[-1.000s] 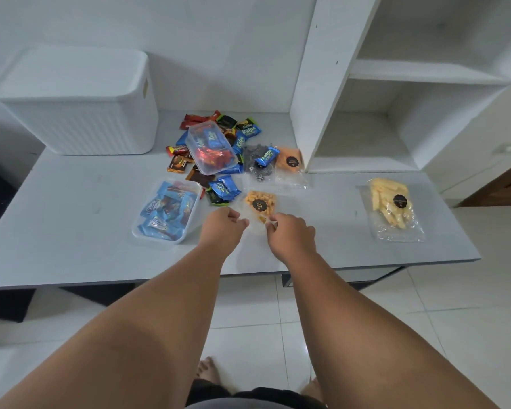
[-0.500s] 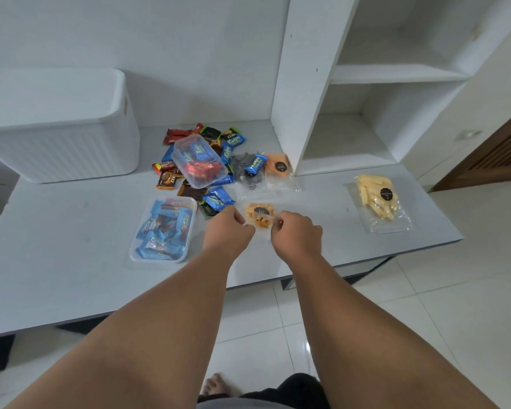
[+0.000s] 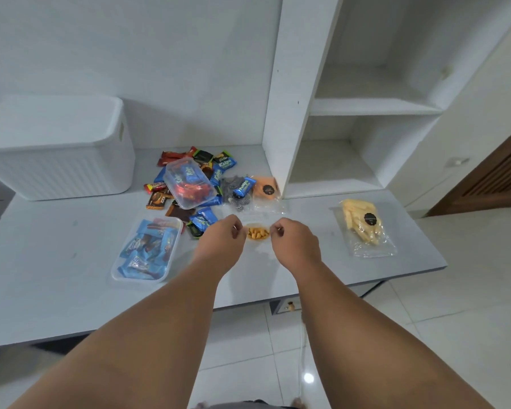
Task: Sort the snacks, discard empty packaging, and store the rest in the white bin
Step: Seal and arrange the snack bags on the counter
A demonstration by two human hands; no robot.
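Pinching a small clear bag of orange-yellow snack bits (image 3: 258, 233) from both sides: the left hand (image 3: 223, 242) has its fingertips closed on the bag's left edge, and the right hand (image 3: 295, 242) is doing the same on the right edge. The bag sits stretched between them, low over the white surface (image 3: 56, 290); can't really tell if it's touching or lifted a bit.

Just left of the left hand there's an open clear plastic tub (image 3: 146, 251) full of light blue wrapped candies. Off to the right of the right hand, well apart, a clear bag of pale yellow stick snacks (image 3: 363, 224) with a round black sticker lies flat.

Right past the hands is the messy pile: a second clear plastic container (image 3: 189, 184) with red and blue wrappers showing through it, sitting tilted on loose wrapped snacks, mostly blue Kalpa packets (image 3: 226, 165) plus some red, brown and black ones. Next to that, straight beyond the hands, a clear bag of dark round cookies (image 3: 236, 194) with a blue packet on it, and beside it an orange snack bag (image 3: 266, 188) with a black sticker, up against the white shelf unit (image 3: 292, 98).

Far off to the left of the left hand, back by the wall, stands the white bin (image 3: 59, 149) with its lid on.
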